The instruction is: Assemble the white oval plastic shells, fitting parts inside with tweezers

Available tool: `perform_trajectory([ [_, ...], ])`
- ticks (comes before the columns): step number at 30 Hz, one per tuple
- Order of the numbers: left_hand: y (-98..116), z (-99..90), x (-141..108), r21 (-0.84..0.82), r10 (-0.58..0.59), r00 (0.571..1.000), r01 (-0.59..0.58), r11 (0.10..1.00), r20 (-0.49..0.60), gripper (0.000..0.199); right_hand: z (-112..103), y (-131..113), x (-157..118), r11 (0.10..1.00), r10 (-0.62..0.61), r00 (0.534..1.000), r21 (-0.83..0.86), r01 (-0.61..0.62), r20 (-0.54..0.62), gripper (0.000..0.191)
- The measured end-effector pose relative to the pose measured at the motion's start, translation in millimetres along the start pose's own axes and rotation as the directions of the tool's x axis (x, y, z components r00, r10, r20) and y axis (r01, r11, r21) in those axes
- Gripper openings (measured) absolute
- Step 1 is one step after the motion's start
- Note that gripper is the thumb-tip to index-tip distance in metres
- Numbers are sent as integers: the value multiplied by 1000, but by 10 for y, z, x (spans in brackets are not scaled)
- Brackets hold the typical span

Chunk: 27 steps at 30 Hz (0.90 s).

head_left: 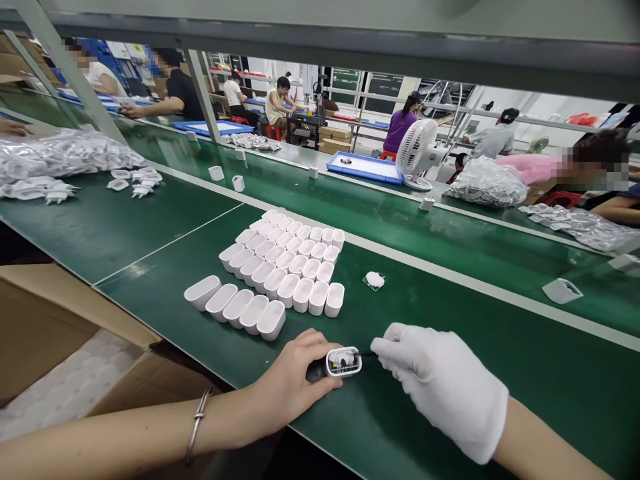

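My bare left hand (295,373) grips a white oval housing (359,363) by its left end, thumb and fingers around it. Inside the housing, small electronic parts and a white blob show through the open top. My right hand (440,380), in a white glove, pinches a thin dark tool (369,353) whose tip reaches the housing's right edge. Beyond my hands stand rows of open white oval cups (270,270), with a shorter row (255,310) nearer me. A small circuit board with white material (375,280) lies to the right of the rows.
A green conveyor belt (280,183) runs beyond a pale strip, carrying white housings such as one (563,291) at right. Bagged parts (65,155) lie at left. An open cardboard box (45,300) stands lower left. A fan (416,152) and several people are across the line.
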<state>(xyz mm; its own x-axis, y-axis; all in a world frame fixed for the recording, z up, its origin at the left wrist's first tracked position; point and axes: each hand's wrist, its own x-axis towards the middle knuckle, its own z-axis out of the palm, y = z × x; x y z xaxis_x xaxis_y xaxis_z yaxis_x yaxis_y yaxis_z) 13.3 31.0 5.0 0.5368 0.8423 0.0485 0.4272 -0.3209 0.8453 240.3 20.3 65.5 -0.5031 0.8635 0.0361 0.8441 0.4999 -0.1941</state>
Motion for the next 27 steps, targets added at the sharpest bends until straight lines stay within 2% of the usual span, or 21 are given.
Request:
perform_trajectory([
  [3, 1, 12, -13, 14, -7, 1000, 7, 1000, -14, 27, 13, 81, -42, 998, 63, 998, -16, -63, -1, 21],
  [6, -46, 60, -32, 20, -39, 996, 41, 999, -81, 48, 145, 109, -61, 974, 145, 989, -180, -138, 30, 24],
  [8, -102, 101, -51, 20, -31, 992, 34, 999, -126, 62, 256, 36, -64, 960, 153, 987, -231, -159, -45, 22],
  [9, -133, 121, -64, 27, -14, 990, 18, 999, -138, 66, 307, -30, -61, 968, 125, 987, -205, -143, -96, 31],
  [11, -193, 154, -100, 59, 39, 987, -30, 998, -154, 70, 387, -194, -31, 996, 32, 990, -75, -43, -139, 54],
  [12, -218, 165, -124, 88, 64, 985, -51, 995, -158, 70, 414, -270, 2, 1000, -20, 993, 12, 21, -115, 54],
  [15, -251, 177, -202, 234, 126, 979, -86, 969, -161, 69, 417, -318, 190, 932, -118, 992, 339, 129, -53, 23],
  [16, -247, 173, -223, 292, 142, 976, -88, 952, -166, 69, 387, -240, 277, 892, -100, 992, 435, 123, -76, 17],
  [18, -221, 160, -247, 399, 174, 971, -96, 912, -163, 69, 280, 80, 463, 855, 83, 982, 518, 18, -172, 17],
  [19, -205, 153, -248, 444, 193, 971, -113, 889, -141, 68, 212, 308, 549, 866, 230, 941, 493, -81, -250, 21],
  [20, -192, 148, -243, 482, 208, 972, -130, 866, -113, 66, 140, 566, 622, 866, 429, 841, 415, -279, -330, 24],
  [21, -183, 146, -233, 513, 217, 972, -141, 847, -92, 64, 71, 835, 677, 835, 530, 760, 386, -391, -377, 28],
  [23, -187, 155, -210, 550, 232, 970, -158, 820, -66, 59, -35, 1336, 722, 772, 636, 643, 351, -531, -426, 31],
  [25, -206, 175, -196, 572, 250, 965, -161, 805, -81, 57, -75, 1687, 702, 716, 692, 576, 318, -621, -435, 31],
  [27, -215, 194, -187, 598, 267, 956, -142, 789, -126, 56, -41, 1828, 676, 707, 694, 561, 277, -651, -451, 38],
])
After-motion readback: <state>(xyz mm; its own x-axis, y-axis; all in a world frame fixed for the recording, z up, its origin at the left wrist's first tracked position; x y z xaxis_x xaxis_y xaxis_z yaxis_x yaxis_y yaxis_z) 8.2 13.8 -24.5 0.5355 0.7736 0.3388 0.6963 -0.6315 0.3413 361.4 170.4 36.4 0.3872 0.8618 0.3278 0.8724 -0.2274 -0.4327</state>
